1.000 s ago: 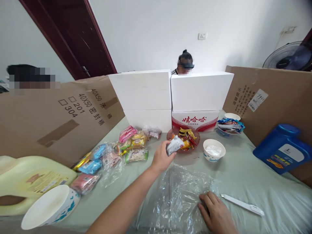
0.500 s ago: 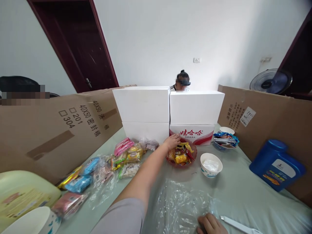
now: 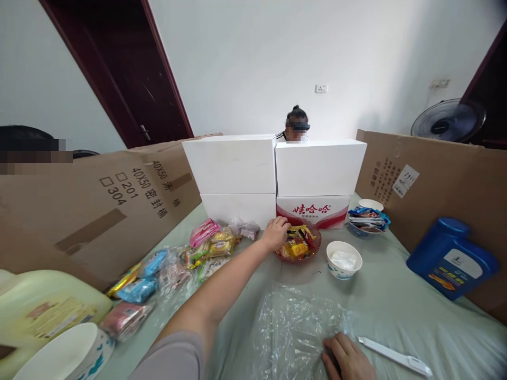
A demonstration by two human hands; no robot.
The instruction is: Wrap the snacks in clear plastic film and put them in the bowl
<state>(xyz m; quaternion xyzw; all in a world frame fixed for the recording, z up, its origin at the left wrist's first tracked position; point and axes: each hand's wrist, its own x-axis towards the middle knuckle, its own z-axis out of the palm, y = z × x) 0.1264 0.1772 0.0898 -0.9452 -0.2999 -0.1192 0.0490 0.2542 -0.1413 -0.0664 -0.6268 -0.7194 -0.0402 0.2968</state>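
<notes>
My left hand reaches far forward to the left rim of a red bowl filled with small yellow and red snack packets. Its fingers are curled against the packets, and I cannot see whether they hold one. My right hand lies flat on a crumpled clear plastic bag spread on the green cloth close to me. A white paper bowl with something white inside stands just right of the red bowl.
Loose snack packets lie along the left. A yellow jug and a white bowl stand near left, with a blue jug and a white stick-like tool at right. White boxes and cardboard walls enclose the table. Another person sits behind the boxes.
My left hand carried a grey-white packet forward to the red bowl; the packet no longer shows in the hand. My right hand stayed on the plastic bag. The view tilted upward.
</notes>
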